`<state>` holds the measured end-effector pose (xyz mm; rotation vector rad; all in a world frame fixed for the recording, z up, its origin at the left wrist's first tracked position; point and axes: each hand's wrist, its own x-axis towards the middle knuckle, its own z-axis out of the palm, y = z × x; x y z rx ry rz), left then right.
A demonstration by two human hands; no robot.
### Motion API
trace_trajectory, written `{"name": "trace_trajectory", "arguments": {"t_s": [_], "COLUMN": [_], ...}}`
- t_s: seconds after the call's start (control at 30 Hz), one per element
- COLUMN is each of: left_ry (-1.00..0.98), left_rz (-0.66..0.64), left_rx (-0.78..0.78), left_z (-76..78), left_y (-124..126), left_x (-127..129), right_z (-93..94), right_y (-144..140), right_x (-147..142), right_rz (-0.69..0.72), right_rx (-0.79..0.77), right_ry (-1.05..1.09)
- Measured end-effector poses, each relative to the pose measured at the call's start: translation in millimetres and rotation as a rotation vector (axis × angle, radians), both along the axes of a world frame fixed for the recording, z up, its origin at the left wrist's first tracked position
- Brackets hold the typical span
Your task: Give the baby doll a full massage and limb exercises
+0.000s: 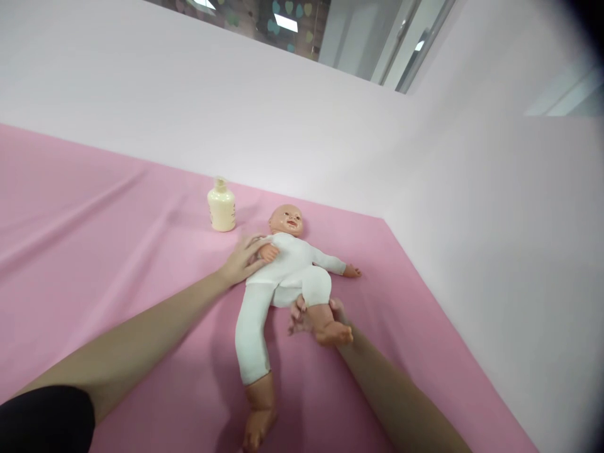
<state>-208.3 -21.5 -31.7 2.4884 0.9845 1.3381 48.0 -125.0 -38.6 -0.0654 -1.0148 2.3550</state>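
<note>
A baby doll (289,259) in a white suit lies on its back, its head toward the wall. One of its legs stretches straight down; the other is bent and raised. My left hand (240,259) is at the doll's side, its fingers closed over the arm that is folded onto the chest. Around the raised lower leg is my right hand (300,316), gripping from beneath and behind, so the leg covers part of the palm. The fingers of that hand are slightly blurred.
A cream pump bottle (221,209) stands upright beyond my left hand. Pink cloth (155,314) with creases covers the surface under the doll. White walls (226,119) rise at the back and right, with a window (302,31) above.
</note>
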Motion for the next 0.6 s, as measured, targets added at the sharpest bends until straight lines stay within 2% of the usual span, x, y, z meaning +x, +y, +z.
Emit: {"name": "trace_trajectory", "arguments": {"t_s": [0.1,0.2,0.6], "left_ry": [0.123,0.151,0.199], "left_rz": [-0.051,-0.037,-0.052], "left_rx": [0.049,0.041,0.028], "left_z": [5.0,7.3,11.2], "left_y": [-6.1,-8.5,-7.9], "left_x": [2.1,2.9,1.6], "right_z": [2.9,3.8,4.4], "right_y": [3.8,6.6,6.6], "right_x": [0.5,1.4,0.3], "right_rz": [-0.179,-0.251,-0.274], "right_rx": [-0.112,-0.172,-0.16], "right_ry": [-0.035,-0.076,-0.091]}}
